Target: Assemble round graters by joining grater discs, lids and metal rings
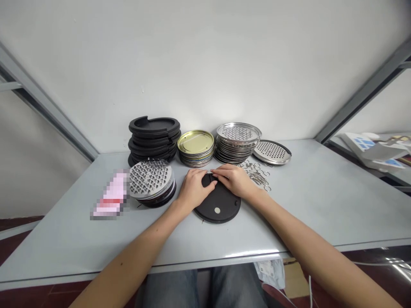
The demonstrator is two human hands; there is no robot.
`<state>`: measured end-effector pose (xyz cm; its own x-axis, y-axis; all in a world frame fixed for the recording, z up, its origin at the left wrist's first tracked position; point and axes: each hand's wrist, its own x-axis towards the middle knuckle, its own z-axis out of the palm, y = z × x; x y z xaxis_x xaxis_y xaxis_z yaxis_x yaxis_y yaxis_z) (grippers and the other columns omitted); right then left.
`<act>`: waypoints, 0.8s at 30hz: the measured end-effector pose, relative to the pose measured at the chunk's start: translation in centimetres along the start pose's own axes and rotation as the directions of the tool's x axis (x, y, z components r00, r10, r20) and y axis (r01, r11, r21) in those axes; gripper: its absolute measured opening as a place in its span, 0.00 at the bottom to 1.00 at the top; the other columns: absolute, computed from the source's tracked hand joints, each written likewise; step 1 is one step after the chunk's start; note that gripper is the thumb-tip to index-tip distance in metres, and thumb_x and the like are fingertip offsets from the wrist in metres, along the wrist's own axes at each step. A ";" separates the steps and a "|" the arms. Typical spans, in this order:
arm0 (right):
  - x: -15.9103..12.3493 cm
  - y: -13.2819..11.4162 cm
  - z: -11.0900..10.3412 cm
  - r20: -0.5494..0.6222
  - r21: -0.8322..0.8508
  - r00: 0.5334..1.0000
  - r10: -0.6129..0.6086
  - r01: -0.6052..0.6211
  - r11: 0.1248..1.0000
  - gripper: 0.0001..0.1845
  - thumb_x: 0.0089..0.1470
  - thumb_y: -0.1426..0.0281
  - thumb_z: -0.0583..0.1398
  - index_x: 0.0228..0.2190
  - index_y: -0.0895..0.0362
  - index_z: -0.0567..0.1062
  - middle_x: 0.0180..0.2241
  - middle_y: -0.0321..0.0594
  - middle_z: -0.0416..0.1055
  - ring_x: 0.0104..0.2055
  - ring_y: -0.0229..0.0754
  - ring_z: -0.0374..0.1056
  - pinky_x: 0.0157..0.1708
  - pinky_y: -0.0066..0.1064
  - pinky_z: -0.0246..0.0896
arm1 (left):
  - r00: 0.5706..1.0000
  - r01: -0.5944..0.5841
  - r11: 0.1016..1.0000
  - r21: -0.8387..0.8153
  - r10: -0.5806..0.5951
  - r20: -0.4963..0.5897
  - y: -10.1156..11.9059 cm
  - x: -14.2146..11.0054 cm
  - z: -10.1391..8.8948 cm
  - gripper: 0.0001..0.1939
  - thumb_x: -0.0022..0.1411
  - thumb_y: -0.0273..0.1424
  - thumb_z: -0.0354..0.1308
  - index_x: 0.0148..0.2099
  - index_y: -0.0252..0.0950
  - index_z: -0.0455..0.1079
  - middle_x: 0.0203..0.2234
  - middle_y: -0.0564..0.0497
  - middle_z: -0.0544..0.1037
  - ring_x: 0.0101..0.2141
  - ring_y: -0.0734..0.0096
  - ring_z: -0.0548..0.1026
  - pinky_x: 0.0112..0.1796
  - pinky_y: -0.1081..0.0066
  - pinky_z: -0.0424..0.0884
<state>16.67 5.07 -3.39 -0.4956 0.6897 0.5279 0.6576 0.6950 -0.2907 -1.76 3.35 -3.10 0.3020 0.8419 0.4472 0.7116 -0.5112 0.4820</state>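
A flat black round disc [221,204] with a pale dot near its front edge lies on the table before me. My left hand [195,188] grips its far left rim, thumb on the top face and fingers over the edge. At the far edge the fingertips of my right hand [236,179] are pinched together, meeting those of the left. A small metal ring [209,172] shows between the fingertips, mostly covered by them. Just right of my right hand lies a loose pile of metal ring hooks [257,176].
Left of the disc stands a stack of round grater plates [150,179]. Behind are stacked black round frames [154,132], gold-coloured lids [195,143], silver perforated discs [237,141] and a black-rimmed grater [272,152]. A blurred pink packet [112,192] lies at left on the grey table [80,248].
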 end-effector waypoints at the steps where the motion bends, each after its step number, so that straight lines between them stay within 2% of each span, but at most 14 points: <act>1: 0.0 -0.1 0.0 -0.003 0.009 1.000 0.017 -0.017 1.000 0.14 0.60 0.70 0.55 0.42 0.58 0.78 0.39 0.45 0.76 0.39 0.44 0.72 0.40 0.34 0.66 | 1.000 -0.001 1.000 0.000 0.001 0.002 0.0 0.0 0.0 0.12 0.56 0.32 0.62 0.42 0.35 0.73 0.38 0.46 0.78 0.43 0.59 0.72 0.47 0.62 0.68; 8: 0.2 -0.2 -0.1 -0.017 0.070 0.996 0.092 -0.090 0.993 0.12 0.57 0.74 0.56 0.39 0.58 0.79 0.37 0.43 0.76 0.38 0.43 0.72 0.40 0.32 0.66 | 1.000 -0.027 1.000 0.002 0.027 -0.009 0.0 0.0 0.0 0.13 0.56 0.32 0.62 0.44 0.35 0.73 0.39 0.46 0.78 0.44 0.59 0.72 0.48 0.62 0.68; 13: 0.1 0.0 0.1 -0.011 0.023 0.997 0.073 -0.073 0.997 0.13 0.57 0.73 0.56 0.41 0.56 0.78 0.37 0.43 0.76 0.39 0.44 0.70 0.40 0.33 0.65 | 0.999 -0.040 0.999 0.003 0.040 -0.008 0.0 0.0 -0.1 0.14 0.56 0.32 0.61 0.45 0.34 0.73 0.40 0.46 0.78 0.45 0.59 0.71 0.48 0.61 0.68; 18: 0.1 0.1 0.1 0.017 -0.052 0.999 0.052 -0.051 0.997 0.14 0.58 0.73 0.55 0.43 0.54 0.78 0.36 0.42 0.76 0.38 0.43 0.70 0.37 0.32 0.63 | 1.000 -0.028 1.000 -0.006 0.028 0.008 0.1 -0.1 -0.1 0.13 0.57 0.32 0.61 0.45 0.34 0.73 0.39 0.46 0.78 0.44 0.58 0.72 0.48 0.61 0.68; 24: 0.3 0.2 0.2 0.043 -0.036 0.999 0.012 -0.011 0.999 0.14 0.58 0.73 0.55 0.40 0.55 0.80 0.31 0.44 0.73 0.35 0.42 0.68 0.36 0.30 0.62 | 0.999 0.018 0.999 -0.033 -0.017 0.044 0.2 -0.1 -0.2 0.15 0.57 0.33 0.61 0.46 0.34 0.73 0.40 0.45 0.78 0.44 0.58 0.73 0.47 0.61 0.69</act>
<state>16.60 5.46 -3.46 -0.5115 0.7064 0.4892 0.6831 0.6797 -0.2672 -1.77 3.13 -2.96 0.3176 0.8571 0.4056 0.6957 -0.5013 0.5144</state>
